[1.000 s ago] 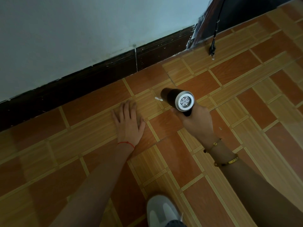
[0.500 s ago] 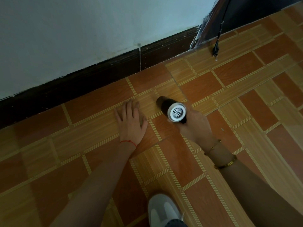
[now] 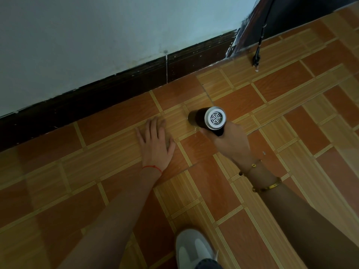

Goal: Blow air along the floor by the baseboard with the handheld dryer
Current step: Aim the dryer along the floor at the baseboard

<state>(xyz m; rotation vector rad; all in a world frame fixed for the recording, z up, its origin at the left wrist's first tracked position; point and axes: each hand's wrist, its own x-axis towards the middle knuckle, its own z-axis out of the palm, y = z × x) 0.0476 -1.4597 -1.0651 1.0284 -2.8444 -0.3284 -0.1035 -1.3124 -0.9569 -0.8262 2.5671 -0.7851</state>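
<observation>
The floor (image 3: pixel 242 191) takes up most of what I can see — orange and tan tiles with striped seams — and the dark baseboard (image 3: pixel 116 101) runs along its far edge under a pale wall (image 3: pixel 97 35). I'll place everything else from that baseboard.

Near it, on the tiles, the left hand (image 3: pixel 155 144) lies flat with its fingers spread and lightly together at the tips, palm down, gripping nothing; it looks like a prop for the person's weight. A red thread sits at that wrist. Just beside it, on the side further along the baseboard toward the dark doorway, the right hand (image 3: pixel 231 144) is wrapped around the handle of the handheld dryer (image 3: pixel 207 119). Two gold bracelets (image 3: pixel 266 186) ring that wrist.

The dryer hangs low over the floor, near the baseboard but not touching it. Its dark barrel points toward the left hand, roughly along the baseboard, and the white grille faces back at the camera. Whether the nozzle touches the tile I cannot tell.

It looks small, rigid and light — one hand carries it easily. The handle below the barrel is the sensible hold; it keeps the fingers clear of the intake grille, which I'd guess must stay uncovered. The casing seems smooth, so a full closed grip suits it better than fingertips.
</observation>
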